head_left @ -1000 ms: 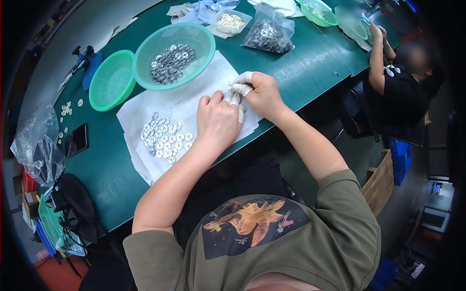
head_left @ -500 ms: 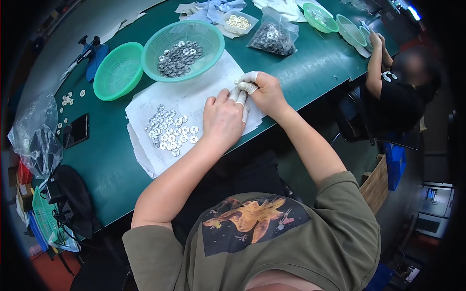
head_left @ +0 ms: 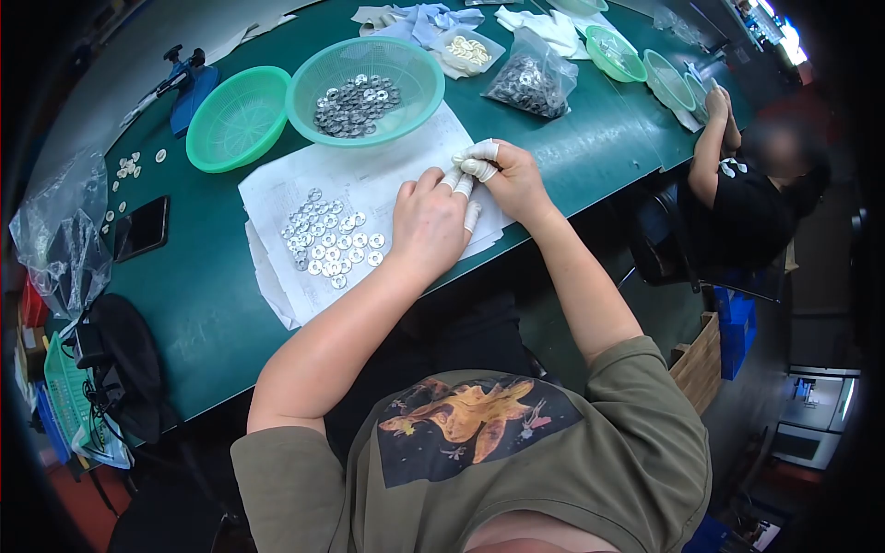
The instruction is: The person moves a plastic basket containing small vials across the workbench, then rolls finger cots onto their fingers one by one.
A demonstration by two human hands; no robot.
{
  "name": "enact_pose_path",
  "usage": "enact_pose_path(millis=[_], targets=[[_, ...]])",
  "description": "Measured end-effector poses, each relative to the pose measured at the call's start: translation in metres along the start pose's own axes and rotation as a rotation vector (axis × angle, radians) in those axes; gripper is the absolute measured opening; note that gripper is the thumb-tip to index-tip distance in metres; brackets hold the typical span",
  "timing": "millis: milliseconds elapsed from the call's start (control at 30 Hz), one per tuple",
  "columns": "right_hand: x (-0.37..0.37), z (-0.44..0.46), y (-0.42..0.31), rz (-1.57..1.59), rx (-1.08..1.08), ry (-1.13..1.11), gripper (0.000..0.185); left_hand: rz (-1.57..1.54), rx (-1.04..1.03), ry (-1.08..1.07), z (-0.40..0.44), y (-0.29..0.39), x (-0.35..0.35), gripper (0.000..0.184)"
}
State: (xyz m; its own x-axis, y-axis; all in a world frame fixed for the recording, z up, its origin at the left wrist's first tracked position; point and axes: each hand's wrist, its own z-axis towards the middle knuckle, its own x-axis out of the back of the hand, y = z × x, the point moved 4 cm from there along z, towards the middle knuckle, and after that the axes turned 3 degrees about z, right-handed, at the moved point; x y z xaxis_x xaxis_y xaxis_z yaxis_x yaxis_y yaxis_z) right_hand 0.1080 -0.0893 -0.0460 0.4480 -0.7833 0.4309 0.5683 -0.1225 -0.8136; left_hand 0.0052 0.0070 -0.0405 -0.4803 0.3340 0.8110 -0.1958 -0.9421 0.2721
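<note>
My left hand (head_left: 431, 217) and my right hand (head_left: 507, 180) meet over the right part of the white paper sheets (head_left: 267, 198). White covers wrap several fingertips. Both hands are closed at the fingertips, and whatever is pinched there is hidden. Left of my left hand, many silvery round discs (head_left: 324, 241) with centre holes lie spread on the paper. Behind them a large green mesh basket (head_left: 429, 106) holds a heap of darker grey discs (head_left: 358, 105). Beside it on the left sits a second green basket (head_left: 238, 120), tilted and without discs.
A clear bag of grey discs (head_left: 532, 81) and a bag of cream pieces (head_left: 468, 51) lie at the back. A phone (head_left: 142, 229) is at the left, near a blue tool (head_left: 195, 97). Another person (head_left: 747, 203) sits at the right beside more green baskets (head_left: 616, 53).
The camera view has shifted, so the table things appear further right and the other person slightly further left. My two hands stay together, with the fingertips still pinched.
</note>
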Motion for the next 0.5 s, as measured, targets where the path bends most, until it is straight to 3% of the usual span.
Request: enact_pose_path(millis=[267,500], targets=[[0.006,0.003,-0.013,-0.237,-0.028,-0.064,0.010,0.014,0.029,-0.080,0.002,0.000,0.002,0.032],[0.001,-0.003,-0.008,-0.177,0.103,0.036,0.009,0.036,0.008,-0.063,0.000,0.003,0.000,0.038]])
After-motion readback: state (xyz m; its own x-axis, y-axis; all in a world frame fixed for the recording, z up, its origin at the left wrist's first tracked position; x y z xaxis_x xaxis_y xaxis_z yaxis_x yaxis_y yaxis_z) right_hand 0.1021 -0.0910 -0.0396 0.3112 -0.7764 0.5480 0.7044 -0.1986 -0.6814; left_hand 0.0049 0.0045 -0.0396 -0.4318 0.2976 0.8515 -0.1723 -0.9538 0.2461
